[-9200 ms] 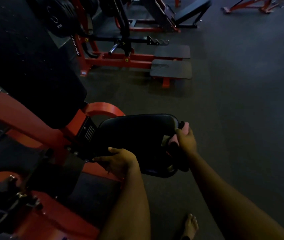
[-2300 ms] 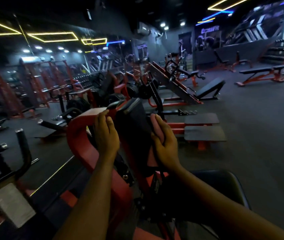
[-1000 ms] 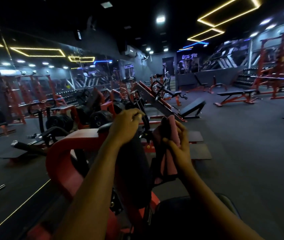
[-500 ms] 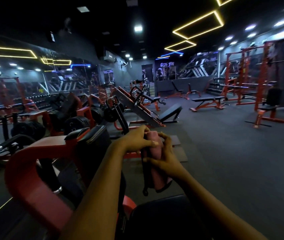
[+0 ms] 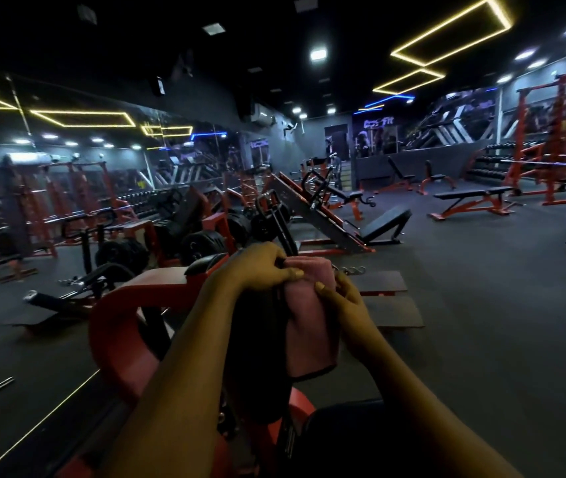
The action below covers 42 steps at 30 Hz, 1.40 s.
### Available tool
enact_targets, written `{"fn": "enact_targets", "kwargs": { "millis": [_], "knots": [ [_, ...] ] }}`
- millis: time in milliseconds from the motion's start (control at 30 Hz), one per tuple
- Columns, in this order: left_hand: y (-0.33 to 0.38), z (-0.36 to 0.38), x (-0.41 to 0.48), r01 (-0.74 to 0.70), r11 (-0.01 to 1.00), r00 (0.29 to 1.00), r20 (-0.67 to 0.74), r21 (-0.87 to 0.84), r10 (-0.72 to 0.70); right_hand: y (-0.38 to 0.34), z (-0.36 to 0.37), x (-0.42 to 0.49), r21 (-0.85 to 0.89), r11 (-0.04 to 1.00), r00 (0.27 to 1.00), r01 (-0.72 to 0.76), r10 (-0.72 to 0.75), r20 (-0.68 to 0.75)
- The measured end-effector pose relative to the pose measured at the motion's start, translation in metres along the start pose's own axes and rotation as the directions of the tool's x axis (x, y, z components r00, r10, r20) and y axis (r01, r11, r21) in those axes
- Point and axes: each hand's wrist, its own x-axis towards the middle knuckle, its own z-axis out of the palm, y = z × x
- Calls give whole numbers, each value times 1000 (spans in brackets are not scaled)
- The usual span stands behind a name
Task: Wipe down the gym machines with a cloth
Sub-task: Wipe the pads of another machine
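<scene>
Pink folded cloth (image 5: 309,319) hangs at frame centre against the upright black vinyl back pad (image 5: 257,339). Left hand (image 5: 260,269) pinches its top edge; right hand (image 5: 340,301) grips its 3 o'clock side. Red steel frame (image 5: 119,326) at 9 o'clock. Open dark rubber floor (image 5: 498,305) at 3 o'clock.

The pink cloth (image 5: 310,326) looks soft and matt, with a dark stitched hem. The upright back pad (image 5: 257,350) is black, smooth padded vinyl, faintly shiny. The red frame (image 5: 119,339) is painted metal, satin-smooth. The floor (image 5: 481,305) is dark matt rubber.
</scene>
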Motion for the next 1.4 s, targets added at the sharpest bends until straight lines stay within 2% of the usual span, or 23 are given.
{"fn": "enact_targets", "kwargs": {
  "millis": [33, 100, 200, 300, 367, 467, 567, 633, 700, 800, 867, 1033, 1167, 1233, 1400],
  "knots": [
    [-2, -2, -2, 13, 1000, 999, -43, 17, -12, 2, 8, -1, -42, 998, 999, 39, -40, -26],
    [-8, -8, -5, 61, 998, 989, -136, 16, -59, 6, 27, -9, -179, 964, 973, 197, -214, -81],
    [-18, -23, -10, 150, 987, 962, -239, 52, -134, 23, 65, -19, -310, 883, 921, 352, -387, -56],
    [-30, -39, -17, 241, 970, 935, -278, 42, -220, 39, 109, -20, -373, 882, 955, 286, -294, 39],
    [-42, -48, -24, 250, 968, 909, -348, 13, -230, 46, 128, -17, -433, 875, 970, 216, -244, -10],
    [-65, -55, -32, 222, 974, 867, -448, -47, -219, 48, 133, -16, -486, 837, 944, 254, -324, -64],
    [-95, -54, -34, 224, 971, 875, -422, -80, -236, 38, 138, -24, -403, 859, 939, 316, -344, 4],
    [-111, -47, -31, 260, 961, 896, -348, -98, -278, 31, 144, -26, -514, 803, 947, 303, -316, 65],
    [-124, -39, -27, 299, 949, 912, -264, -97, -314, 28, 148, -11, -591, 765, 960, 255, -275, 59],
    [-131, -26, -22, 279, 952, 938, -178, -129, -299, 22, 141, 28, -550, 817, 979, 173, -203, 6],
    [-131, -16, -18, 263, 944, 936, -186, -199, -300, 20, 141, 33, -523, 840, 981, 144, -189, -33],
    [-136, -1, -3, 216, 952, 910, -309, -218, -277, 30, 157, -16, -593, 771, 956, 232, -293, -7],
    [-145, 1, 2, 152, 925, 914, -307, -348, -266, 12, 148, 50, -586, 797, 983, 148, -186, -4],
    [-148, 3, 4, 142, 909, 912, -306, -391, -274, 13, 149, 53, -566, 813, 986, 134, -165, -4],
    [-153, 2, 7, 143, 873, 911, -282, -467, -300, 31, 156, 0, -553, 800, 959, 234, -284, -5]
  ]
}}
